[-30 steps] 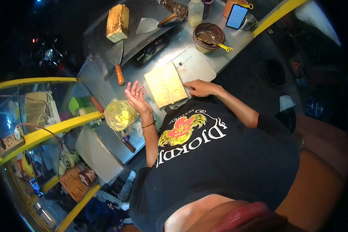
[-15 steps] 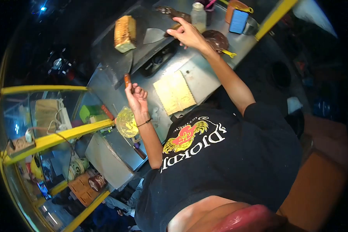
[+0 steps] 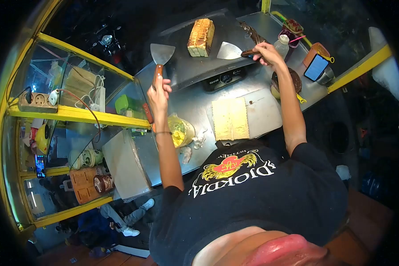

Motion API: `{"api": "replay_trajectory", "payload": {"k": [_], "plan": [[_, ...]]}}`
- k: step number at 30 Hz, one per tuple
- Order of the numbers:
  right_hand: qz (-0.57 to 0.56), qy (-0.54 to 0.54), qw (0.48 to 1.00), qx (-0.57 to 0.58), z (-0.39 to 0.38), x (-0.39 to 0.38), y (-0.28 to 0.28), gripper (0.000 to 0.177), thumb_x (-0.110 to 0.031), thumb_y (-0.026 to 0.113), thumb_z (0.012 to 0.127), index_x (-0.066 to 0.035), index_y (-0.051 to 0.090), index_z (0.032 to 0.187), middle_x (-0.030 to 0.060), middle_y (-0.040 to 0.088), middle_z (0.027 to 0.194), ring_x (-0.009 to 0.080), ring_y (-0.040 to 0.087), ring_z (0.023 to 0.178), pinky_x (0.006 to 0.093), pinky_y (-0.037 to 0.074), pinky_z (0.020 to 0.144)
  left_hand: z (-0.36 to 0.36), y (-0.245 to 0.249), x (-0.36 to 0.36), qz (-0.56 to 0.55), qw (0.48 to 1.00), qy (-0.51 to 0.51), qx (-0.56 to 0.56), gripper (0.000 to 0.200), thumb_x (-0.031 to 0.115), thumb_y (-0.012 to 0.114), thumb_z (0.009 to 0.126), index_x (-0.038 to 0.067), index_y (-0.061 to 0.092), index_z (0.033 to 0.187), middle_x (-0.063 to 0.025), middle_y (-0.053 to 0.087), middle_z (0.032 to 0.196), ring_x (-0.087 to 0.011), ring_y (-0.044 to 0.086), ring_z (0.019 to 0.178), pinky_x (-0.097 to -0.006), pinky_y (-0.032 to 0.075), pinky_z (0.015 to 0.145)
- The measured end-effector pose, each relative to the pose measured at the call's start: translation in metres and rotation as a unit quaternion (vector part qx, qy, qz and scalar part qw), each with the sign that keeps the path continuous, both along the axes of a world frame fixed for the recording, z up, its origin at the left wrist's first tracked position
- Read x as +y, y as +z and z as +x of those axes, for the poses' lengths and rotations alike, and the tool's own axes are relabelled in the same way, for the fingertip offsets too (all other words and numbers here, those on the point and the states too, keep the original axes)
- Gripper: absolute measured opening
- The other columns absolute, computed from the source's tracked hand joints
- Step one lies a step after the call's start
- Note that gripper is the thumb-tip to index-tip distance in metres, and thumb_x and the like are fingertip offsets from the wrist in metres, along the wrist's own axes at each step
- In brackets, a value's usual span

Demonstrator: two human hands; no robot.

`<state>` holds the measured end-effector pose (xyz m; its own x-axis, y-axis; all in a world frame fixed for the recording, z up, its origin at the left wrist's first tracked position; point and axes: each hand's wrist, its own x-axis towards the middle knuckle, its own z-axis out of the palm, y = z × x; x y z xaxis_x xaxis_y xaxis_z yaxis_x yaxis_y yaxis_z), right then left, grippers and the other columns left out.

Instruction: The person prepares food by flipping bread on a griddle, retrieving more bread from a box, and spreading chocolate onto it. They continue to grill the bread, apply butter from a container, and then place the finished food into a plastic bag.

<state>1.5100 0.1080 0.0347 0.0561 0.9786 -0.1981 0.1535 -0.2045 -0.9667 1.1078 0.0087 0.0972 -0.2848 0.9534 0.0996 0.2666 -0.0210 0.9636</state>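
My left hand (image 3: 158, 94) is closed round the wooden handle of a scraper (image 3: 162, 54), its wide metal blade pointing away from me at the griddle's left edge. Farther right, my right hand (image 3: 268, 55) grips the dark wooden handle of a second scraper (image 3: 229, 51), whose blade lies over the griddle and points left. Between the two blades, a browned block of toasted bread (image 3: 201, 37) rests on the dark flat griddle (image 3: 181, 73), touching neither scraper. Nearer my body, a pale yellow bread slab (image 3: 230, 117) lies partly on a white cutting board (image 3: 264, 111).
A stove front (image 3: 226, 80) sits under the griddle. A bag-lined tub with yellow contents (image 3: 180, 131) stands at left. At right are a clear bottle (image 3: 281, 43), a phone (image 3: 316, 67) and a brown-smeared container (image 3: 293, 82). A yellow-framed glass cabinet (image 3: 80, 116) borders the left side.
My right hand has closed on its scraper's handle, having been open above it. The left scraper has moved away from the bread, leftward. The camera view has shifted.
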Motion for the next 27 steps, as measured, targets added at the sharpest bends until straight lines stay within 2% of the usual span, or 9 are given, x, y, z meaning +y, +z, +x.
{"api": "replay_trajectory", "payload": {"k": [6,9,10,11,15,16,19,24,27], "plan": [[0.032,-0.001,0.997,0.076,-0.02,0.012,0.003,0.021,-0.022,0.059,0.089,-0.005,0.064,0.1,0.0073,0.065,0.069,0.0076,0.053,0.045,0.022,0.04,0.038,0.011,-0.013,0.069,0.062,0.989,-0.031,0.131,0.042,0.039,0.055,0.094,0.0,0.068,0.084,-0.0021,0.061,0.06,-0.0087,0.057,0.057,-0.027,0.043,0.053],[0.212,-0.085,0.973,0.033,-0.079,0.012,-0.003,0.023,-0.022,0.061,0.088,-0.002,0.066,0.097,0.0094,0.066,0.066,0.0121,0.061,0.048,0.0255,0.048,0.041,0.051,-0.008,0.083,0.118,0.943,-0.036,0.309,0.04,0.035,0.052,0.095,-0.002,0.066,0.091,-0.0192,0.065,0.073,-0.033,0.066,0.071,-0.0416,0.047,0.064],[0.282,-0.104,0.95,-0.08,-0.096,0.017,-0.006,0.024,-0.022,0.061,0.087,-0.001,0.066,0.097,0.0107,0.066,0.066,0.0129,0.062,0.049,0.0262,0.049,0.042,0.07,0.005,0.076,0.115,0.934,-0.065,0.333,0.041,0.036,0.052,0.093,-0.003,0.064,0.088,-0.0293,0.062,0.08,-0.0482,0.061,0.079,-0.0512,0.048,0.07],[0.349,-0.117,0.91,-0.19,-0.105,0.021,-0.008,0.024,-0.022,0.062,0.086,-0.001,0.067,0.096,0.012,0.067,0.067,0.0136,0.063,0.049,0.027,0.05,0.043,0.084,0.014,0.071,0.113,0.926,-0.094,0.347,0.041,0.037,0.052,0.093,-0.002,0.064,0.088,-0.0291,0.063,0.08,-0.0476,0.061,0.08,-0.0512,0.048,0.07],[0.06,-0.019,0.995,0.082,-0.059,0.026,0.016,0.028,-0.024,0.059,0.086,0.002,0.066,0.093,0.013,0.066,0.062,0.0131,0.058,0.042,0.0254,0.046,0.039,0.098,0.036,0.05,0.064,0.968,-0.097,0.22,0.043,0.039,0.054,0.093,-0.001,0.064,0.079,-0.0178,0.062,0.062,-0.0295,0.065,0.061,-0.0405,0.047,0.058],[0.04,-0.019,0.995,0.085,-0.038,0.033,0.013,0.027,-0.024,0.058,0.088,0.001,0.065,0.096,0.0119,0.065,0.062,0.012,0.055,0.041,0.025,0.043,0.038,0.093,0.026,0.049,0.046,0.981,-0.096,0.164,0.045,0.04,0.055,0.092,-0.001,0.063,0.075,-0.0094,0.058,0.056,-0.0171,0.059,0.056,-0.0338,0.043,0.054],[-0.012,-0.02,0.999,0.033,0.021,0.042,0.032,0.03,-0.026,0.055,0.091,0.001,0.064,0.098,0.0104,0.064,0.062,0.0101,0.05,0.04,0.0238,0.038,0.036,0.087,0.019,0.015,0.028,0.996,-0.024,0.083,0.045,0.04,0.056,0.092,0.0,0.063,0.074,-0.0068,0.057,0.056,-0.0139,0.056,0.054,-0.0318,0.042,0.053],[-0.006,0.017,1.0,0.015,0.028,0.075,0.023,0.028,-0.023,0.052,0.089,0.0,0.065,0.096,0.0074,0.06,0.06,0.0099,0.046,0.04,0.0241,0.036,0.038,0.112,-0.017,0.014,0.071,0.977,0.077,0.184,0.045,0.04,0.053,0.093,-0.003,0.063,0.084,-0.0257,0.061,0.07,-0.0432,0.063,0.071,-0.0463,0.047,0.063],[-0.041,0.059,0.996,0.058,0.008,0.11,0.018,0.024,-0.019,0.054,0.088,0.0,0.065,0.098,0.0081,0.062,0.062,0.0108,0.048,0.043,0.0233,0.038,0.043,0.145,-0.029,0.008,0.055,0.968,0.038,0.242,0.043,0.039,0.053,0.093,-0.002,0.064,0.085,-0.0265,0.061,0.071,-0.0445,0.063,0.074,-0.0481,0.047,0.065]]}}
